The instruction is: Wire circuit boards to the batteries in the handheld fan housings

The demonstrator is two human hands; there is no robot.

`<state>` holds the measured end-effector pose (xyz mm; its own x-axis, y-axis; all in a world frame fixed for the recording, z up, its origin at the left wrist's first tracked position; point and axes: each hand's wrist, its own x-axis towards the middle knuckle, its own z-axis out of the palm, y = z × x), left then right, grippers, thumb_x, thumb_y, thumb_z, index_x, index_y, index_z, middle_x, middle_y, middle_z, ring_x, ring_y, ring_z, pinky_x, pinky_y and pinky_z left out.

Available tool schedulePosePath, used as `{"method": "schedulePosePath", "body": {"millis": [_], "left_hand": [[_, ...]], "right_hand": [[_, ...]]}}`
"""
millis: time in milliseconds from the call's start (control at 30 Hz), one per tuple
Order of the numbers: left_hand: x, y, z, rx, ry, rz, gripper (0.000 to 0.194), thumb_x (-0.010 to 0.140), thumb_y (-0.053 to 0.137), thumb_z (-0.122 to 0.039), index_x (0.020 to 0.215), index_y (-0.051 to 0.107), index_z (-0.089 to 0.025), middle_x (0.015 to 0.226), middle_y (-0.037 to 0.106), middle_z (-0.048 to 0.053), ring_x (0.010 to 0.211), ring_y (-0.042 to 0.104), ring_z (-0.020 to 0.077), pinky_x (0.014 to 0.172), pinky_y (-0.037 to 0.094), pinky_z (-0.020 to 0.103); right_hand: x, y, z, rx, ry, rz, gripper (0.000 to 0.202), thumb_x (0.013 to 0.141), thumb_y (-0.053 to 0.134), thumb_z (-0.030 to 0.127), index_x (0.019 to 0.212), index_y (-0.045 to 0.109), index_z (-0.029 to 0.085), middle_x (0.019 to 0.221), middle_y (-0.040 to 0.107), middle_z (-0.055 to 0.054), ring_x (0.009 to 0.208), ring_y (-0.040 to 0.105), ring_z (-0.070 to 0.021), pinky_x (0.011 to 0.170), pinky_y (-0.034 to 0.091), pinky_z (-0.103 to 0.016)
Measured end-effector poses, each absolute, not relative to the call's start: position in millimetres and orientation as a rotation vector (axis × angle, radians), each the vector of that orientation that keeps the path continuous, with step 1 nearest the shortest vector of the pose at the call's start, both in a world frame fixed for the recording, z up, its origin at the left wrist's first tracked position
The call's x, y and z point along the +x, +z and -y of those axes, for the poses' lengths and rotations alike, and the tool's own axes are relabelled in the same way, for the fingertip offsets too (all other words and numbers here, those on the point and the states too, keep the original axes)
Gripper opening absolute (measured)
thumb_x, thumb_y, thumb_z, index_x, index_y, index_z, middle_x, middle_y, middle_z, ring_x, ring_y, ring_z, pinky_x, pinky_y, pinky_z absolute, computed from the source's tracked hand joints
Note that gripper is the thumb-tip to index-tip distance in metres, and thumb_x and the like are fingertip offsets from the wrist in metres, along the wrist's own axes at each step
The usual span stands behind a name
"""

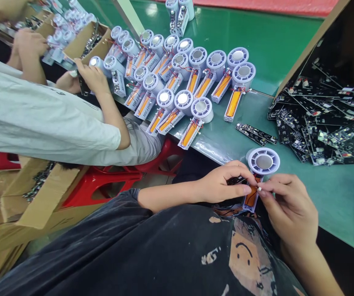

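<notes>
At the near edge of the table, a white handheld fan (263,161) has its round head up and its open handle toward me, with an orange battery (251,196) inside. My left hand (226,183) is closed beside the handle, its thumb and forefinger reaching over the battery. A narrow black circuit board (237,180) shows between those fingers, mostly hidden. My right hand (290,201) pinches a tiny white connector plug (259,189) between thumb and forefinger, right of the handle. The thin wires near the plug are hard to make out.
Several similar fans (201,107) stand in rows at left on the green table (238,24). Two loose circuit boards (255,133) lie ahead, and a heap of boards (327,127) spills from a box at right. A co-worker's arm (115,111) works at left, near red stools (102,187).
</notes>
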<state>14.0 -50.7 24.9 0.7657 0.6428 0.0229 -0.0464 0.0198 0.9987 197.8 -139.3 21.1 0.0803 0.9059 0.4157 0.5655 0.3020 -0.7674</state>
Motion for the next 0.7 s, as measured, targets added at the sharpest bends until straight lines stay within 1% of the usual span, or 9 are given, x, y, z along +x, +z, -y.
{"method": "schedulePosePath", "body": {"millis": [100,167,300,400,433,500,567,633,700], "left_hand": [[16,25,53,1.405,0.579,-0.521,0.016,0.084,0.072,-0.033,0.088,0.064,-0.019,0.097,0.061,0.005,0.095,0.057,0.0174,0.091,0.046,0.033],[17,24,54,1.332,0.575,-0.546,0.02,0.083,0.073,-0.034,0.085,0.062,-0.018,0.093,0.059,0.003,0.089,0.056,0.0151,0.085,0.046,0.03],[21,22,51,1.195,0.532,-0.562,0.03,0.085,0.072,-0.041,0.077,0.06,-0.015,0.085,0.056,0.001,0.079,0.053,0.0113,0.079,0.044,0.027],[24,21,51,1.148,0.533,-0.562,0.037,0.083,0.075,-0.048,0.075,0.061,-0.014,0.082,0.056,0.0,0.078,0.053,0.0102,0.08,0.044,0.027],[24,20,52,1.121,0.526,-0.567,0.038,0.083,0.075,-0.048,0.075,0.06,-0.014,0.081,0.055,-0.001,0.075,0.052,0.0091,0.077,0.044,0.026],[25,18,54,1.028,0.509,-0.572,0.036,0.083,0.074,-0.047,0.081,0.059,-0.015,0.079,0.054,-0.002,0.067,0.05,0.0067,0.067,0.043,0.024],[26,16,57,0.892,0.532,-0.568,0.035,0.079,0.079,-0.04,0.093,0.055,-0.018,0.083,0.055,-0.004,0.062,0.05,0.0056,0.059,0.043,0.022],[25,13,59,0.755,0.565,-0.571,0.045,0.073,0.084,-0.031,0.099,0.05,-0.02,0.087,0.059,-0.004,0.062,0.055,0.0062,0.058,0.046,0.022],[25,11,60,0.646,0.561,-0.593,0.045,0.071,0.084,-0.026,0.098,0.048,-0.019,0.088,0.064,-0.003,0.064,0.059,0.0073,0.061,0.05,0.023]], "right_hand": [[195,25,136,-1.382,0.268,1.725,0.02,0.087,0.066,0.012,0.101,0.069,0.026,0.088,0.062,-0.002,0.08,0.061,-0.0156,0.07,0.051,-0.031],[195,26,137,-1.37,0.156,1.812,0.024,0.087,0.066,0.01,0.106,0.067,0.024,0.089,0.063,-0.003,0.08,0.059,-0.0166,0.071,0.048,-0.032],[196,24,141,-1.39,-0.036,1.932,0.028,0.086,0.068,0.012,0.11,0.067,0.025,0.088,0.065,-0.004,0.078,0.057,-0.0185,0.069,0.044,-0.034],[197,23,140,-1.399,-0.026,1.922,0.027,0.085,0.07,0.015,0.11,0.067,0.026,0.087,0.066,-0.004,0.078,0.059,-0.0187,0.069,0.044,-0.035],[197,23,139,-1.394,-0.001,1.911,0.027,0.085,0.071,0.016,0.11,0.068,0.026,0.087,0.067,-0.003,0.077,0.059,-0.0186,0.069,0.045,-0.035],[196,24,138,-1.386,0.061,1.873,0.026,0.084,0.071,0.015,0.107,0.068,0.027,0.086,0.067,-0.002,0.076,0.06,-0.0177,0.068,0.046,-0.034],[196,25,137,-1.396,0.13,1.811,0.024,0.085,0.07,0.012,0.104,0.068,0.026,0.085,0.067,-0.001,0.074,0.06,-0.0166,0.068,0.047,-0.033],[196,26,137,-1.415,0.171,1.756,0.022,0.085,0.069,0.012,0.101,0.068,0.027,0.084,0.067,-0.001,0.073,0.06,-0.0159,0.067,0.047,-0.032],[195,25,137,-1.435,0.147,1.755,0.02,0.086,0.069,0.014,0.101,0.068,0.027,0.084,0.068,-0.001,0.074,0.061,-0.0168,0.068,0.046,-0.033]]}}
